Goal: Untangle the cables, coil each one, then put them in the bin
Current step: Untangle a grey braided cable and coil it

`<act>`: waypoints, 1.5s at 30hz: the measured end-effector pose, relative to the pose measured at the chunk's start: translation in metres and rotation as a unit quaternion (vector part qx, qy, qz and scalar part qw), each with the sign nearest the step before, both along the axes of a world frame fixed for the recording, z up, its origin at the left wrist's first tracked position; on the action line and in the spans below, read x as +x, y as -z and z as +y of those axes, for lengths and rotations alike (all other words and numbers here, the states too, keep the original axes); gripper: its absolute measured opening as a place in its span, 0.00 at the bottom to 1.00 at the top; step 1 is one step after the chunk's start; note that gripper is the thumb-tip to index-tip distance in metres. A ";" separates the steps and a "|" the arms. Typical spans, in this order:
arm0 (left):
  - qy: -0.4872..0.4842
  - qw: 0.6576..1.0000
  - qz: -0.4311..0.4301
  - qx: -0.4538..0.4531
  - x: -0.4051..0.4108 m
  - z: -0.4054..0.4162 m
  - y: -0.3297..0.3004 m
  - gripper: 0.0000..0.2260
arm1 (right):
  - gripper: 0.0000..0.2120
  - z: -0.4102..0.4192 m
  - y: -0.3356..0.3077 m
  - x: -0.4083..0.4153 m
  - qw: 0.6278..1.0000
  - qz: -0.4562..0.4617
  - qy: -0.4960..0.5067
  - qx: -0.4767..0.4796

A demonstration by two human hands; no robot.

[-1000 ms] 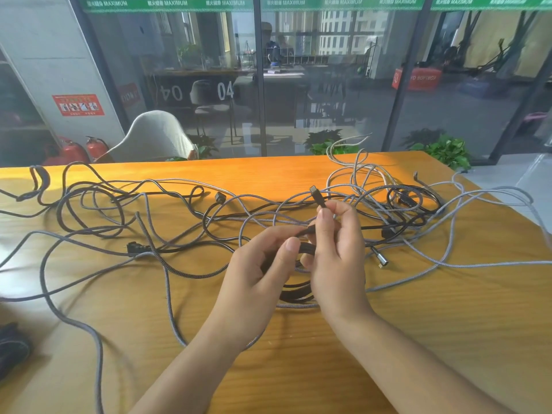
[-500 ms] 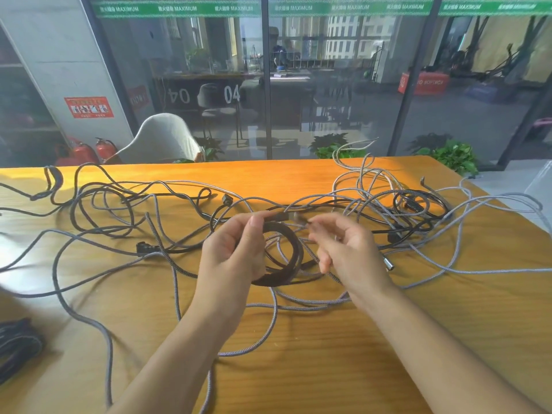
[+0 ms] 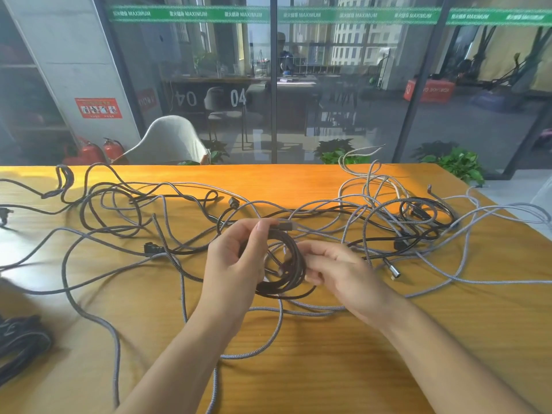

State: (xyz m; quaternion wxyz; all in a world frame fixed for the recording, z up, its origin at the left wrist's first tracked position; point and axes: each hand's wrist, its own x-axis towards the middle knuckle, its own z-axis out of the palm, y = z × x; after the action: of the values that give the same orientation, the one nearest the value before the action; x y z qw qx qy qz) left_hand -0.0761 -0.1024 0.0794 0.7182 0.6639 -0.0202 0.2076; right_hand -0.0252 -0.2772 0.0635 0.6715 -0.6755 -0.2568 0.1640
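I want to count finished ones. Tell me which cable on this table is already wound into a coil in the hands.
The dark cable, looped into a ring between the left hand and right hand. The grey cables lie loose.

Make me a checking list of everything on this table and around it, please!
Surface: orange wooden table, sunlit along the far edge.
Job's things: dark coil held up between both hands; no bin in view.
Clutter: dark bundle at the table's left edge, too cut off to identify.
Grippers: left hand grips the coil, thumb near its plug; right hand has its fingers curled at the coil's right side.
Cables: grey braided cables and black cables lie loose and crossed over each other; silver plug beside the right hand.
Surroundings: glass wall, white chair, fire extinguishers, green plants.
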 end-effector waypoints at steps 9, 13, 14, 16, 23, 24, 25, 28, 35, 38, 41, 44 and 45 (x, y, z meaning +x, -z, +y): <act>-0.018 1.000 -0.001 0.025 0.002 -0.001 0.004 0.12 | 0.06 0.014 0.003 -0.017 0.998 -0.040 0.006 -0.039; -0.021 0.999 -0.003 0.025 0.002 -0.003 0.004 0.12 | 0.14 0.025 0.010 -0.022 0.986 -0.114 0.118 -0.032; -0.021 0.999 -0.004 0.028 0.002 -0.002 0.004 0.12 | 0.13 0.026 0.010 -0.023 0.982 -0.118 0.145 -0.010; -0.023 0.999 -0.006 0.036 0.003 0.000 0.006 0.11 | 0.12 0.025 0.007 -0.023 0.971 -0.125 0.197 0.043; -0.015 1.000 -0.005 0.009 0.005 -0.001 0.007 0.11 | 0.16 0.022 -0.005 -0.012 0.935 0.095 0.178 0.293; -0.011 1.000 -0.003 0.007 0.005 -0.001 0.007 0.10 | 0.16 0.021 -0.006 -0.009 0.922 0.129 0.169 0.323; -0.008 1.000 0.000 0.006 0.006 -0.001 0.008 0.10 | 0.17 0.018 -0.007 -0.007 0.910 0.152 0.169 0.347; -0.002 1.000 0.015 0.002 0.005 -0.002 0.009 0.10 | 0.18 0.011 -0.010 0.000 0.895 0.174 0.190 0.364; 0.019 0.998 0.022 -0.062 0.007 0.002 0.004 0.11 | 0.17 -0.004 -0.020 0.008 0.898 0.151 0.258 0.322; 0.030 0.998 0.024 -0.059 0.003 0.003 0.006 0.12 | 0.16 -0.009 -0.014 0.007 0.942 0.119 0.224 0.220; 0.049 0.997 0.036 -0.045 0.002 0.004 0.008 0.12 | 0.16 -0.014 -0.006 0.011 0.969 0.113 0.175 0.130; 0.061 0.997 0.040 -0.040 0.002 0.003 0.008 0.11 | 0.14 -0.016 -0.005 0.012 0.982 0.093 0.156 0.054; 0.065 0.996 0.039 -0.040 0.003 0.002 0.008 0.11 | 0.14 -0.016 -0.004 0.012 0.985 0.074 0.154 0.026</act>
State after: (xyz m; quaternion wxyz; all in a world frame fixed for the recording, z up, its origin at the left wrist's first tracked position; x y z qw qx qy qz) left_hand -0.0736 -0.1003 0.0710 0.7562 0.6395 -0.0270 0.1356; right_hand -0.0136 -0.2929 0.0672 0.7235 -0.6750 -0.1029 0.1013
